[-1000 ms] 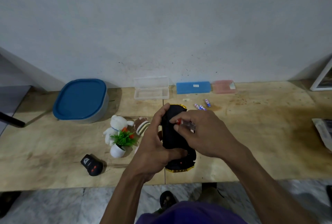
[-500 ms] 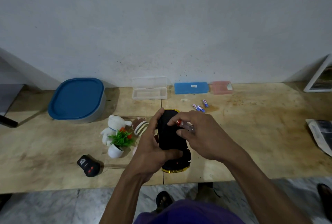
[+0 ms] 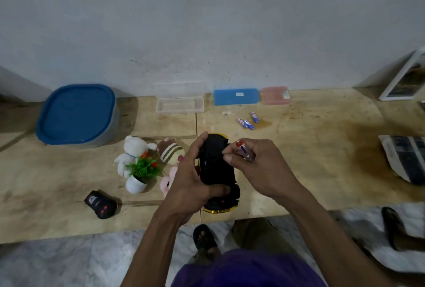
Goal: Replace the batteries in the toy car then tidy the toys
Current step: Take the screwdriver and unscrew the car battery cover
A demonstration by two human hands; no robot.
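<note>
Left hand [image 3: 195, 183] grips the black plastic toy car w/ gold trim [image 3: 217, 167], held upside down just above the near edge of the worn wooden table [image 3: 322, 171]; thumb lies across the car's near end, fingers wrap its far left side. Right hand [image 3: 259, 167] is curled round a clear-handled screwdriver w/ red cap [image 3: 245, 151], and its fingertips [image 3: 226, 156] touch the car's black underside. Can't tell if the battery cover is on or off.

3 small blue-and-white batteries [image 3: 247, 122] lie loose on the table beyond the car, 2 touching side by side, the 3rd just beside them to the right. Behind them, along the grey wall: a clear plastic box w/ lid open [image 3: 179, 100], a flat blue plastic case [image 3: 235, 96] and a small pink plastic case [image 3: 274, 95], the blue & pink nearly touching.

Left of the car sits a cluster of toys: a white plush bear [image 3: 134, 151], a brown-and-cream striped plush [image 3: 171, 151], a pink plush [image 3: 167, 179] partly hidden by the left hand, and a small fake green plant in a white pot [image 3: 140, 175] in front of the bear. A black remote control w/ red buttons [image 3: 101, 204] lies nearer the table edge, apart from them. A large grey tub w/ blue lid [image 3: 77, 114] is at the far left. Folded newspaper [image 3: 404, 158] lies at the right edge; a white-framed picture [image 3: 407, 77] leans on the wall.
</note>
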